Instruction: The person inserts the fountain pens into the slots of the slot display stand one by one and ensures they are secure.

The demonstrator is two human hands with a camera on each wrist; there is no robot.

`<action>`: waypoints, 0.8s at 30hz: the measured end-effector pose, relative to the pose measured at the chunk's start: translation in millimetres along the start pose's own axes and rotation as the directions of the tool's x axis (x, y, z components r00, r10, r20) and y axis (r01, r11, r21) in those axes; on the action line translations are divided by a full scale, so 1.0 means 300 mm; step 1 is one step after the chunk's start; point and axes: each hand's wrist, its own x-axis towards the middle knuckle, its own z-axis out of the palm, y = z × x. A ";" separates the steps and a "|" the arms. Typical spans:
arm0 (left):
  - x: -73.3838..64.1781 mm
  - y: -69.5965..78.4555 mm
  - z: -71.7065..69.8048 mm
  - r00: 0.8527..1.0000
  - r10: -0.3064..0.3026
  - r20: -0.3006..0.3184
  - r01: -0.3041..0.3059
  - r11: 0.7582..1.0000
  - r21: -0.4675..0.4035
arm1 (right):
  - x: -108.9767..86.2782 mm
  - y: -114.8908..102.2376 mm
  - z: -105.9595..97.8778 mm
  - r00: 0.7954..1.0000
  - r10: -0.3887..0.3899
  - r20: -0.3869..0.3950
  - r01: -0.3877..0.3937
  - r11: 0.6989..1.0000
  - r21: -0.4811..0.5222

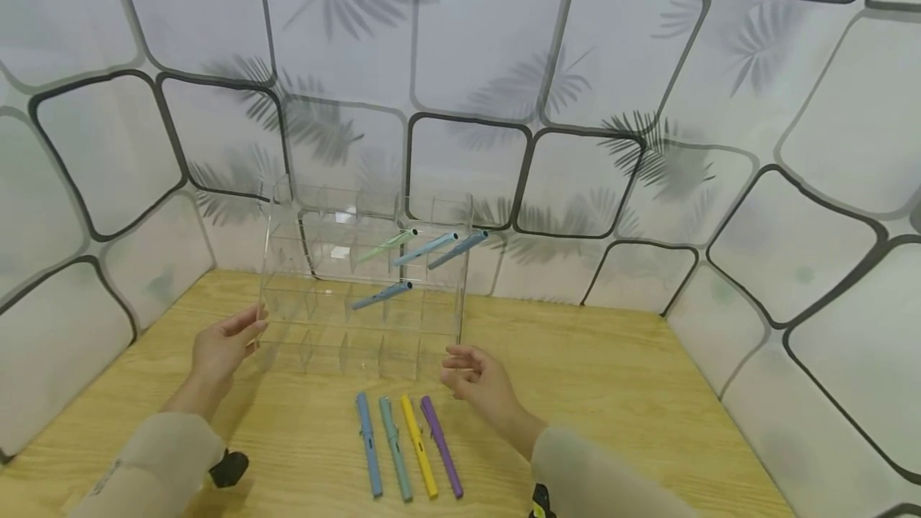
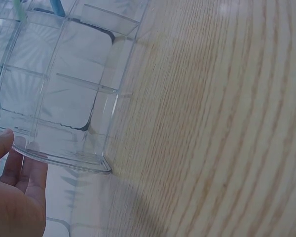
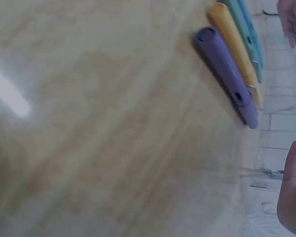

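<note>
A clear plastic pen rack [image 1: 360, 332], divided into tiers of compartments, stands at the back of the table. My left hand [image 1: 225, 346] pinches its left side edge between thumb and fingers; in the left wrist view the fingertips show at that clear edge. By the rack's lower right corner is my right hand [image 1: 484, 386], fingers loosely bent, holding nothing; whether it touches the rack I cannot tell. Upper in the rack lie a light green pen [image 1: 388, 245], a light blue pen [image 1: 426, 249] and a blue pen [image 1: 458, 250]. Another blue pen [image 1: 381, 296] lies one tier lower.
In front of the rack, side by side on the wooden table [image 1: 590, 390], lie a blue pen [image 1: 369, 446], a teal pen [image 1: 396, 450], a yellow pen [image 1: 419, 446] and a purple pen [image 1: 442, 446]. Patterned curtain [image 1: 482, 38] surrounds the table's back and sides.
</note>
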 end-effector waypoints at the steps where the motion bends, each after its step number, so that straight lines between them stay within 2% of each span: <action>1: 0.000 -0.001 0.000 1.000 -0.001 0.001 0.001 1.000 -0.005 | -0.008 0.011 0.004 1.000 0.000 0.005 0.000 1.000 -0.008; 6: -0.002 -0.001 0.000 1.000 -0.005 0.000 0.005 1.000 -0.023 | -0.035 0.073 0.020 0.999 0.021 0.030 -0.018 0.997 -0.072; 10: -0.003 0.001 0.000 1.000 -0.004 0.001 0.004 0.999 -0.040 | -0.055 0.104 0.025 0.997 0.071 0.030 -0.067 0.991 -0.112; 13: -0.003 0.001 0.002 1.000 0.001 0.003 -0.001 0.998 -0.056 | -0.073 0.115 0.025 0.993 0.106 0.044 -0.100 0.987 -0.123; 19: -0.003 0.005 0.006 1.000 0.005 0.004 -0.005 0.998 -0.056 | -0.090 0.121 0.028 0.991 0.104 0.084 -0.091 0.985 -0.145; 24: -0.008 0.006 0.005 1.000 0.004 -0.005 -0.004 0.999 -0.052 | -0.092 0.109 0.049 0.988 0.135 0.068 -0.120 0.974 -0.194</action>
